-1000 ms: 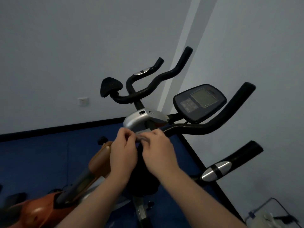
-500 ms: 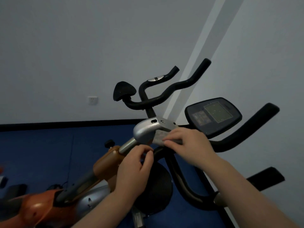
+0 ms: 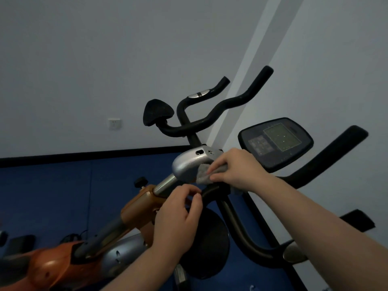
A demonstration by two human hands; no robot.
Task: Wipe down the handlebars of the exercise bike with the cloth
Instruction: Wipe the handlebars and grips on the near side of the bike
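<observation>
- At the centre clamp of the near bike, the right hand (image 3: 235,169) pinches a grey cloth (image 3: 202,176), fingers curled over it and pressing it to the spot where the silver stem cap (image 3: 189,164) meets the black handlebars (image 3: 237,217).
- Just below and to the left, the left hand (image 3: 178,219) has thumb and fingers curled close together near the inner end of the bar; whether they pinch a corner of the cloth or nothing at all I cannot tell.
- From the cloth, one bar runs down and to the right in a long curve towards a silver sensor pad (image 3: 294,254), passing under the right forearm.
- A second bar rises up and to the right past the console (image 3: 275,143) to a thick black grip end (image 3: 354,136).
- Both runs lie on the right side of the cloth, so the right hand is the nearer one and already on the start of each.
- My judgement: the wipe should follow a bar's long axis outward from the clamp, with the cloth wrapped round the tube.
- A second bike's handlebars (image 3: 210,120) stand behind, well apart from both hands.
</observation>
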